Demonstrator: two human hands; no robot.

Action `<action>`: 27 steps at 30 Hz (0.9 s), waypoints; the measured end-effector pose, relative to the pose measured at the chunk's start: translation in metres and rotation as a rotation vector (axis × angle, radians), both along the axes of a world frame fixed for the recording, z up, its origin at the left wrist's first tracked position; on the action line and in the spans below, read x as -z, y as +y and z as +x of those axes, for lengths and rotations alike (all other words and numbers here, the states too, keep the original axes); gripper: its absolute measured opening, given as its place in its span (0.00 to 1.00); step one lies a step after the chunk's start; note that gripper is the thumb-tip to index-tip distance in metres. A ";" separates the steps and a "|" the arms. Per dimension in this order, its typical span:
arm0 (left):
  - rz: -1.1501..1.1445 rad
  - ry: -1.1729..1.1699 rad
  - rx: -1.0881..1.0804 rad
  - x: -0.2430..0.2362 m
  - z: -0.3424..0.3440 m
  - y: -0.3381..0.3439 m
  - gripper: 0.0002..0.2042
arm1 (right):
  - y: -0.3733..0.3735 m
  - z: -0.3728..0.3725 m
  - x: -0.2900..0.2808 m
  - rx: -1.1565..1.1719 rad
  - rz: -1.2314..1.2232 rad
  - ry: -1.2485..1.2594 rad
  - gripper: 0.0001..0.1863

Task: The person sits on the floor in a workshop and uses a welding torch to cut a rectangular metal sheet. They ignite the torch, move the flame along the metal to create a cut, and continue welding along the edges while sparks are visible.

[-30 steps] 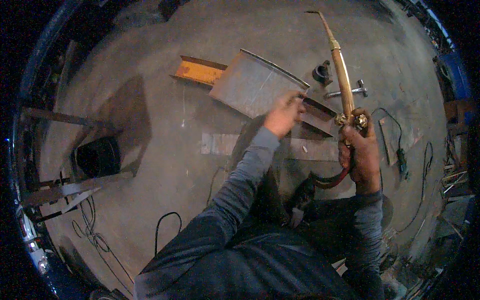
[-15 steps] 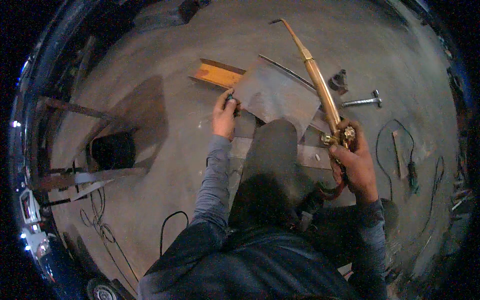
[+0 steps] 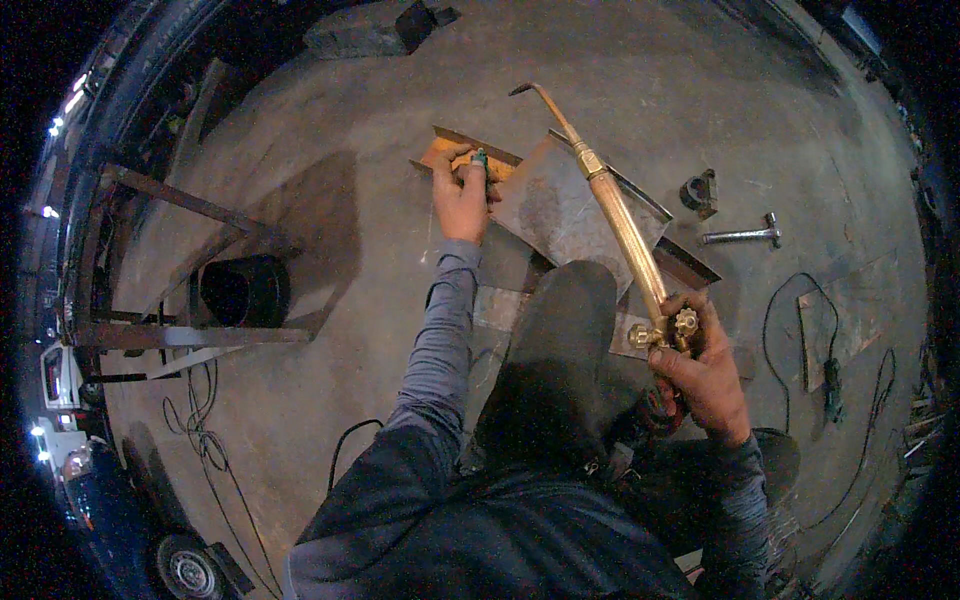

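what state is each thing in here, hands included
torch, held, no flame visible at its tip
valve knobs, open or shut, can't tell
right hand, closed around the torch
left hand, closed on a small green object
metal plate, partly covering the orange channel
hammer, lying on the floor

Golden torch (image 3: 629, 237) (knobs (image 3: 686, 321) likewise), green object (image 3: 480, 158), orange channel (image 3: 500, 165)

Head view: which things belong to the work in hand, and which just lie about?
Apparently in use:
brass gas torch, in the right hand
small green object, in the left hand; kind unclear
steel plate, probably

Apparently lying about:
hammer
black round container
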State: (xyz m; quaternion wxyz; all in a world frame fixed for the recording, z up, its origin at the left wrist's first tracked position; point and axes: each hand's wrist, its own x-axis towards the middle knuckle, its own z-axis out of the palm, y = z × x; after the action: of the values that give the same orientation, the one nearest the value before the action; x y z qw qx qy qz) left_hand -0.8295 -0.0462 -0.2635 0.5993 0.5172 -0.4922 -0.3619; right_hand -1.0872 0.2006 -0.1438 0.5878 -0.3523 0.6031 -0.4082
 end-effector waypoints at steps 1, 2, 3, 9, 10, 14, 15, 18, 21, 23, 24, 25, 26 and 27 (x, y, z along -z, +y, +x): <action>0.018 0.039 0.026 0.001 0.002 -0.005 0.12 | -0.002 0.002 -0.004 0.001 -0.001 -0.012 0.26; 0.037 0.081 0.054 0.003 0.003 -0.009 0.13 | -0.003 0.004 -0.008 0.004 -0.002 -0.022 0.26; 0.095 0.125 0.087 0.005 0.006 -0.014 0.13 | -0.003 0.006 -0.011 0.006 -0.002 -0.032 0.25; 0.244 0.536 0.261 0.004 0.026 -0.027 0.15 | -0.002 0.004 -0.016 -0.026 0.026 -0.084 0.27; 0.236 0.597 0.284 0.009 0.028 -0.034 0.15 | -0.002 0.003 -0.015 -0.027 0.019 -0.083 0.27; 0.249 0.540 0.305 0.004 0.016 -0.033 0.16 | -0.003 0.001 -0.018 -0.024 0.023 -0.072 0.27; 0.229 0.473 0.298 0.005 0.013 -0.035 0.16 | -0.004 0.001 -0.019 -0.024 0.029 -0.069 0.27; 0.131 0.186 0.217 0.025 0.011 -0.056 0.16 | -0.005 0.000 -0.020 -0.032 0.055 -0.067 0.28; 0.020 -0.106 0.045 0.044 0.016 -0.080 0.14 | -0.006 0.003 -0.019 -0.032 0.019 -0.081 0.28; 0.014 -0.082 -0.008 0.037 0.006 -0.084 0.12 | -0.008 0.005 -0.024 -0.019 0.013 -0.069 0.27; 0.007 -0.074 -0.029 0.031 0.002 -0.085 0.12 | -0.009 0.007 -0.026 -0.014 0.010 -0.064 0.26; -0.009 -0.072 -0.038 0.025 -0.002 -0.088 0.11 | -0.009 0.007 -0.026 -0.015 0.004 -0.051 0.26; -0.023 -0.069 -0.048 0.021 -0.005 -0.088 0.10 | -0.009 0.008 -0.024 -0.018 0.000 -0.038 0.26; 0.019 -0.022 -0.021 0.007 -0.015 -0.084 0.11 | -0.009 0.007 -0.024 -0.015 -0.005 -0.020 0.26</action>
State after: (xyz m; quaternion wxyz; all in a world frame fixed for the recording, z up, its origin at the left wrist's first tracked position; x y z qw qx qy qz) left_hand -0.8446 -0.1303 -0.2702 0.5928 0.5318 -0.4899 -0.3546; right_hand -1.0801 0.1920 -0.1203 0.5961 -0.3538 0.5935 -0.4088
